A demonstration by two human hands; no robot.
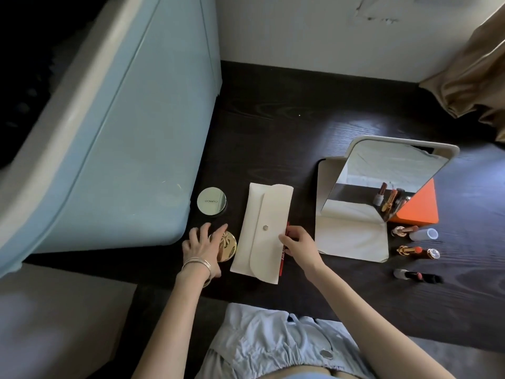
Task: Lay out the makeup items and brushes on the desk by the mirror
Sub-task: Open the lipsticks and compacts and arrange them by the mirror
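A cream snap-flap pouch [261, 228] lies in the middle of the dark wooden desk [300, 119]. My right hand [296, 242] pinches a thin red item [282, 258] at the pouch's right edge. My left hand [203, 247], fingers spread, rests over a gold round compact [228, 243]. A silver-green round compact [211, 200] sits just beyond it. The folding mirror [382, 184] stands to the right on its white base. Three uncapped lipsticks [410, 250] lie in a column right of the mirror base, with their caps beside them.
An orange box [420, 207] stands behind the mirror. A light blue padded headboard [123, 146] borders the desk on the left. A tan curtain [475, 72] hangs over the far right corner. My lap in pale blue fabric is below the desk edge.
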